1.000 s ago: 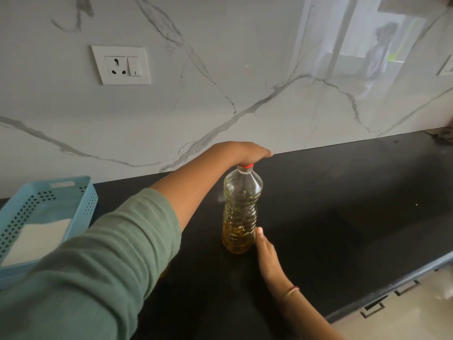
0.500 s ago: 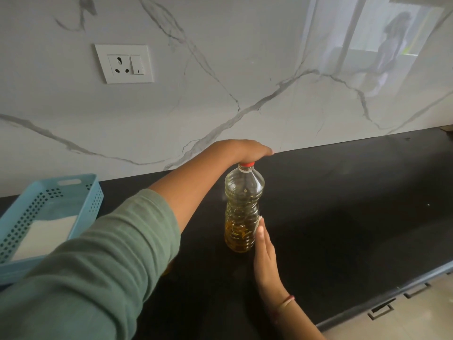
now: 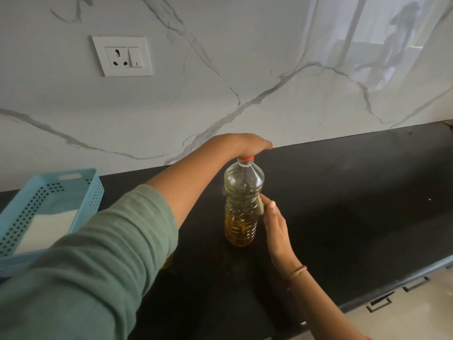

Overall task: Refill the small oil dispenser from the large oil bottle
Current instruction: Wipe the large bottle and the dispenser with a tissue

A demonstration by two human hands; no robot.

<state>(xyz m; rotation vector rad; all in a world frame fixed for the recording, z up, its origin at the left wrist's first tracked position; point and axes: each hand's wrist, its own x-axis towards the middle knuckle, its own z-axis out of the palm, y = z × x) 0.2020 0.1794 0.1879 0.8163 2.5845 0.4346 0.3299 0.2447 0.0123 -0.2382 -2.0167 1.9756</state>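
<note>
The right hand (image 3: pixel 277 231) is laid with straight fingers against the side of the large oil bottle (image 3: pixel 242 204), which is stood upright on the dark desk (image 3: pixel 343 217); the body is best steadied there while the red cap (image 3: pixel 246 158) is unscrewed; the left hand (image 3: pixel 247 146) is spread over that cap, though a grip cannot be told; yellow oil is held in the bottle, darkest near the base; a white sheet (image 3: pixel 46 229) is held in the blue basket (image 3: pixel 81 177); the small oil dispenser is not seen.
</note>
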